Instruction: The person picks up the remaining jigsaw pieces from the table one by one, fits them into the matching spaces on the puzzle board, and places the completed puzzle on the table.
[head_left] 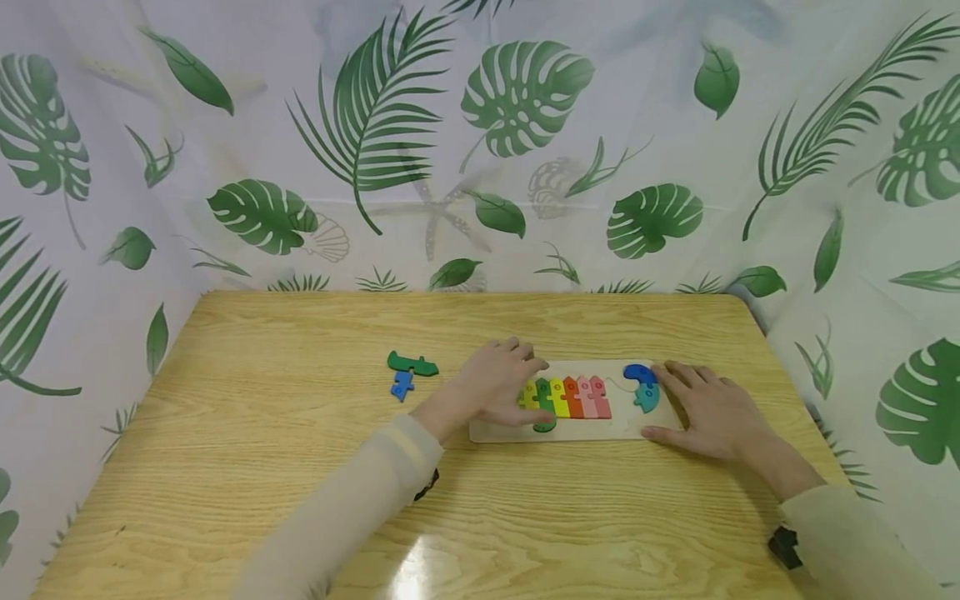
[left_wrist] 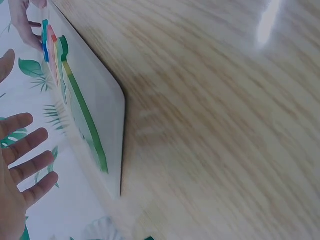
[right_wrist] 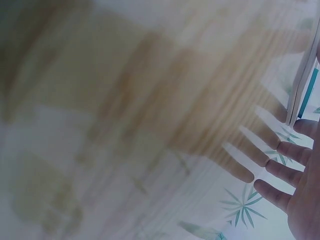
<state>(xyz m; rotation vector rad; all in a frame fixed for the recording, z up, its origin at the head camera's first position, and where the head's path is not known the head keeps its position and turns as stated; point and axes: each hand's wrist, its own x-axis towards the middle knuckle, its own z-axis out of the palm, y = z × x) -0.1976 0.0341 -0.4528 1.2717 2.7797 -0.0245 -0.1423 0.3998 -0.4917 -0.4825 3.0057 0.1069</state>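
A row of flat, pointed segments [head_left: 576, 402] between the left fingers [head_left: 525, 353] and right fingers [head_left: 684, 373] is coloured green, yellow, orange-red and pink; curved pieces [head_left: 647, 398] beside the right fingers, blue and teal. Beyond the fingers, white cloth [head_left: 420, 275] is printed with green leaves [head_left: 527, 98].

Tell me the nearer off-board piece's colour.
The nearer piece is blue, clearest in the head view.

Marks [head_left: 572, 387] on puzzle pieces [head_left: 576, 405] (small, roundish) too tiny to read; no legible text.
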